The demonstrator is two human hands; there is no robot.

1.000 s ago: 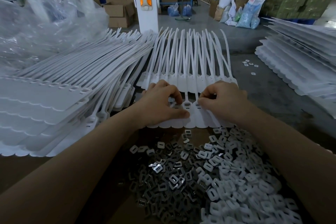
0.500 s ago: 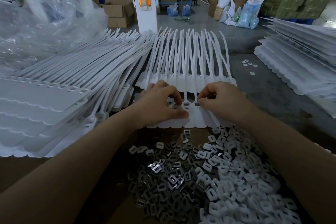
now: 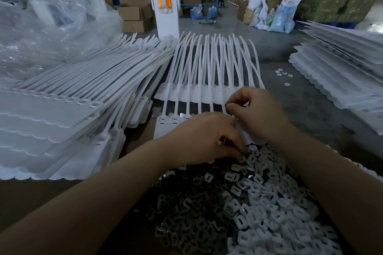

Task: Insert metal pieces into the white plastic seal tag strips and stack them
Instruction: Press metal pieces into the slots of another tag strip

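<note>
Left hand: fingers curled down into the loose pieces just below; hold unclear.
Right hand: pinching the tag strip row's right end.

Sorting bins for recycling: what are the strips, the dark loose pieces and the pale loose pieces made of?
Seal tag strips: matte white plastic, the tails bend. Dark pieces: likely metal, grey with glints. Pale pieces: probably white plastic, dull and faintly translucent.
</note>
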